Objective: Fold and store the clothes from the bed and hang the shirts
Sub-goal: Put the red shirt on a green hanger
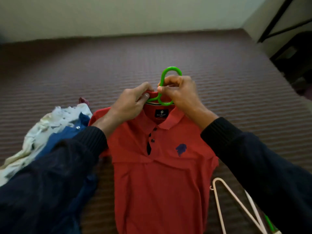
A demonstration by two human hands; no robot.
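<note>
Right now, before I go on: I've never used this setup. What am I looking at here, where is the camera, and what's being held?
There is no machine: the one picture comes from a camera on a person's head, looking down at their own hands over a bed. The left hand pinches the collar of a red polo shirt. The right hand grips the green hanger inside that collar. A pile of white and blue clothes lies to the left; a pale hanger lies to the right.
</note>
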